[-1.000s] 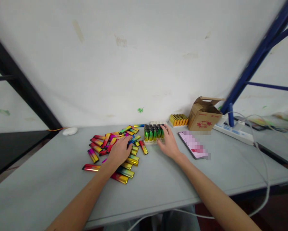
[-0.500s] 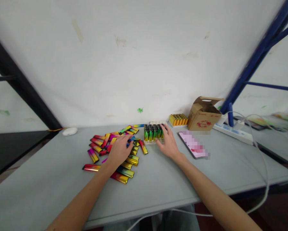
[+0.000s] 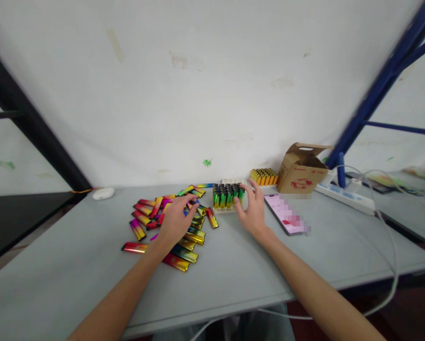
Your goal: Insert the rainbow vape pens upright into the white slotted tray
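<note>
A loose pile of shiny, multicoloured flat sticks (image 3: 184,253) lies at the left centre of the table. Over its upper right part is my left hand (image 3: 178,218), fingers apart, with a blue and yellow piece beneath the fingertips. Green, black-topped cylinders (image 3: 226,196) stand upright in rows in a white tray (image 3: 226,211). My right hand (image 3: 251,208) is at the right edge of these rows, thumb and fingers spread, with nothing visible between them.
Orange cylinders (image 3: 264,177) stand near the wall beside an open cardboard box (image 3: 301,173). A phone (image 3: 285,215) lies right of my right hand. Farther right are a white power strip (image 3: 347,196) and cables. A white oval object (image 3: 103,193) sits at the back left.
My right hand has shifted right, away from the middle of the green cylinders. The fingers of my left hand have lifted and spread slightly over the pile.
</note>
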Motion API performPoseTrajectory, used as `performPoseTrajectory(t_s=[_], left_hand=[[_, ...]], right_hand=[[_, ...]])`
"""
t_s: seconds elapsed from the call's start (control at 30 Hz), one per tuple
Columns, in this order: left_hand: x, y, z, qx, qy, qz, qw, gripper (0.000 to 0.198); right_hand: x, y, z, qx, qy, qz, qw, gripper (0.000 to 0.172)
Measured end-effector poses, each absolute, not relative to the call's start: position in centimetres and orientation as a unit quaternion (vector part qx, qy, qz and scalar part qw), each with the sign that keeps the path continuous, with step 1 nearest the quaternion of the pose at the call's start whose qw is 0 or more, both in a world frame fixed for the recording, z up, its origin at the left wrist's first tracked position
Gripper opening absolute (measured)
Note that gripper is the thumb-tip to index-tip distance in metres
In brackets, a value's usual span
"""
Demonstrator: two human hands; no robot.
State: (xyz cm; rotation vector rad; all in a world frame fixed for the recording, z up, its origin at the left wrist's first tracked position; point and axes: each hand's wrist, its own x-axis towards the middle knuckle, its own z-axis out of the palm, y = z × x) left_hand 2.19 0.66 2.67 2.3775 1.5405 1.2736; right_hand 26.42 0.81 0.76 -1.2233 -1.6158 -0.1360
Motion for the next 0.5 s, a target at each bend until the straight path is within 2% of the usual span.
performPoseTrajectory(t_s=[0.07,0.2,0.3,0.43,0.5], left_hand=[[2.2,0.6,2.8,0.765,0.487,0.420,0.022,0.026],[2.3,0.5,2.8,0.778,0.463,0.424,0.042,0.025],[2.5,0.6,2.7,0.778,0.448,0.434,0.073,0.024],[2.9,0.8,2.6,0.736,0.432,0.479,0.205,0.029],[3.1,0.8,2.5,0.709,0.421,0.495,0.273,0.031]], right_hand=[[26.5,0.6,1.2,-0.489,-0.676,-0.059,0.548,0.023],[26.5,0.2,1.5,-0.453,-0.713,0.010,0.535,0.028],[26.2,0.0,1.1,-0.437,-0.748,0.076,0.493,0.028],[25.6,-0.6,0.9,-0.387,-0.812,0.134,0.416,0.024],[25.3,-0.9,0.9,-0.365,-0.835,0.143,0.387,0.033]])
